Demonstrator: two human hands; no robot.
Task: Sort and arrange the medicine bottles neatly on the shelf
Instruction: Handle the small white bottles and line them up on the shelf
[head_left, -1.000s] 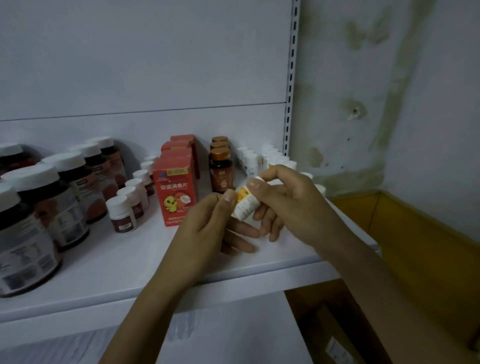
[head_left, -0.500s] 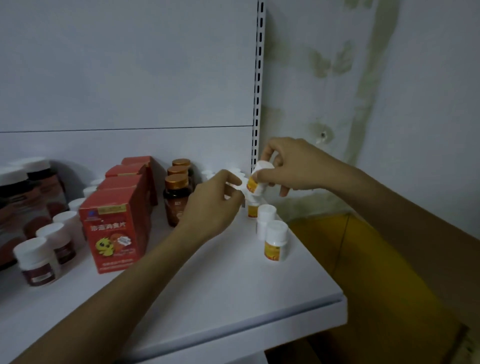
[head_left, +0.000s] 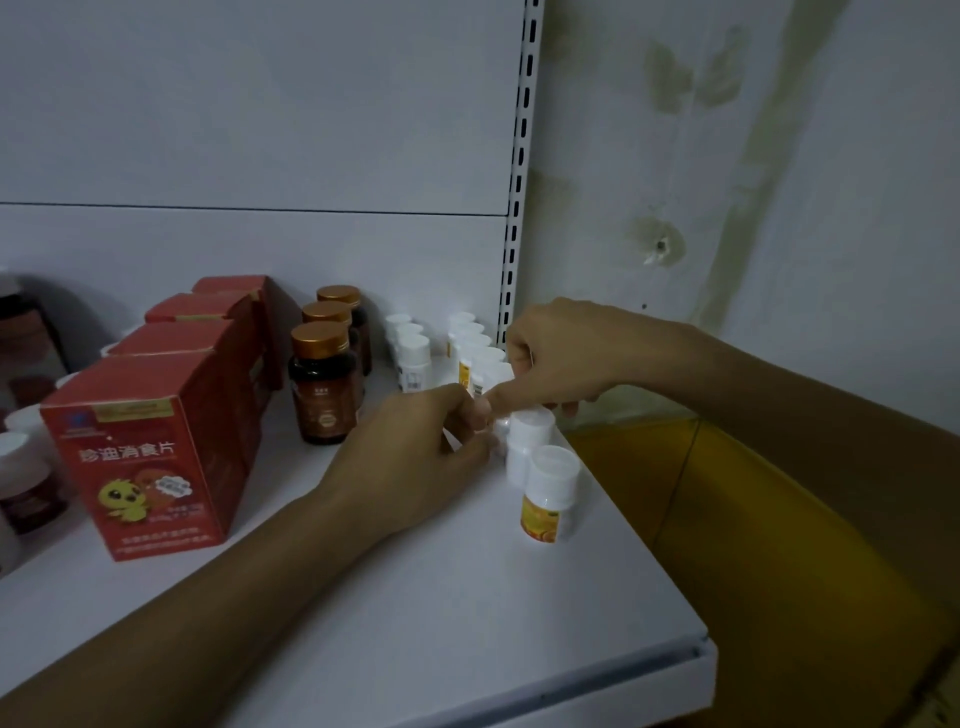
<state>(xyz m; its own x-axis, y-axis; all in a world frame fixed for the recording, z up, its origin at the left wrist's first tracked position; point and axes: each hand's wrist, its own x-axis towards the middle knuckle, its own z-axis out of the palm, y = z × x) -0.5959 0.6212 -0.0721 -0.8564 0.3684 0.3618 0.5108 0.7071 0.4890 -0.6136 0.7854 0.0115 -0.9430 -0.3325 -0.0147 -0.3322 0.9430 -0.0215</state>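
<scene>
1. At the far left, small bottles (head_left: 23, 483) with white caps stand upright. The frame edge cuts them off, and a dark jar (head_left: 21, 332) behind them is too blurred to read.
2. Red boxes (head_left: 156, 452) stand in a file running front to back. Only the front one shows its printed face (a yellow chick under the lettering).
3. Three brown bottles (head_left: 324, 384) with gold caps stand just beside the boxes, upright, long axis vertical, in a file toward the back panel.
4. White bottles (head_left: 414, 358) stand in two files, caps up. The hands hide the nearer part of the right file.
5. The left hand (head_left: 410, 457) is over the shelf (head_left: 467, 623), its fingers (head_left: 467, 410) curled. Their tips meet the right forefinger, and I cannot tell whether they hold anything.
6. The right hand (head_left: 566, 353) sits over the right file with its fingers curled downward. It covers the caps beneath, so whether it pinches a bottle cannot be told. A strip of orange label shows between the hands.
7. The front bottle (head_left: 550, 493) stands upright near the shelf's right edge, orange label facing front-left. A second white one touches it from behind, its label hidden.
8. A slotted post (head_left: 519, 182) rises behind, then a stained wall (head_left: 779, 208).
</scene>
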